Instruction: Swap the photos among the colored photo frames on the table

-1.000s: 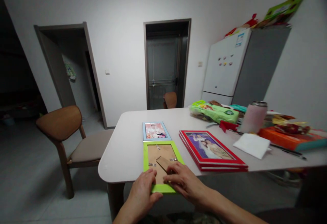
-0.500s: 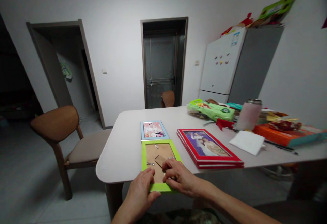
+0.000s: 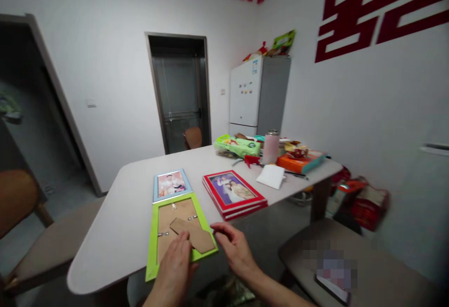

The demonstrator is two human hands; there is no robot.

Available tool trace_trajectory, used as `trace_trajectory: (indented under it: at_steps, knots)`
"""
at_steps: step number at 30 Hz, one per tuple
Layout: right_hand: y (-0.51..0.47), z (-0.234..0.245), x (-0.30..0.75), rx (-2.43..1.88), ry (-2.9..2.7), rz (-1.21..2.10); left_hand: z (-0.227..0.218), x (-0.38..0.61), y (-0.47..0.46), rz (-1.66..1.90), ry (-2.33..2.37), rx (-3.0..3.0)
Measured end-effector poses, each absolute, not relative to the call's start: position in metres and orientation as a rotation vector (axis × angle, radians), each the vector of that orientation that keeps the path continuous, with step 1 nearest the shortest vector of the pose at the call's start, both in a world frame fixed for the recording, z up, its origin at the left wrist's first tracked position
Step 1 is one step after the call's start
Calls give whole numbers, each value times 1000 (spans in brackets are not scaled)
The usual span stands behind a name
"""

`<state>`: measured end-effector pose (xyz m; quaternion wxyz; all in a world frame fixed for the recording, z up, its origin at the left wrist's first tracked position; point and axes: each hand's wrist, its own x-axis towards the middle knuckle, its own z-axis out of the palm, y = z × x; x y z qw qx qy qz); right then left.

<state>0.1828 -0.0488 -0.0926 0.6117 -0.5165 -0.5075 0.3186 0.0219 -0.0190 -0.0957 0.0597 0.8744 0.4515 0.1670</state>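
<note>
A lime-green picture frame (image 3: 153, 232) lies face down at the near edge of the white table (image 3: 115, 223), its brown backing board and stand flap (image 3: 192, 235) facing up. My left hand (image 3: 176, 266) rests flat on the frame's near edge, fingers stretched over the backing. My right hand (image 3: 234, 247) sits at the frame's right near corner, fingers curled and touching its edge beside the flap. A small blue-framed photo (image 3: 170, 184) lies just beyond the green frame. A stack of red frames (image 3: 233, 194) with a photo on top lies to the right.
At the table's far end are a green snack pack (image 3: 237, 146), a pink flask (image 3: 270, 147), a white napkin (image 3: 271, 176) and an orange box (image 3: 300, 161). A brown chair (image 3: 21, 204) stands left, a grey seat (image 3: 354, 269) near right, a fridge (image 3: 257, 96) behind.
The view has swung right and pulled back. My right hand slid off the backing board to the frame's right corner; my left hand stays on the near edge.
</note>
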Motion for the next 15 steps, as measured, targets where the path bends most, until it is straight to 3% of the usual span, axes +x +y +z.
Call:
trace_trajectory:
  at_steps: [5,9,15]
  knots:
    - [-47,-92,170,-1054,-743,1109,-99,4,-8,819,1234,2750]
    - [-45,-88,165,-830,-448,1325,-76,-1,-12,1003,1229,2755]
    - [-40,-96,109,-788,-577,2057,-26,6,-35,1174,1473,2495]
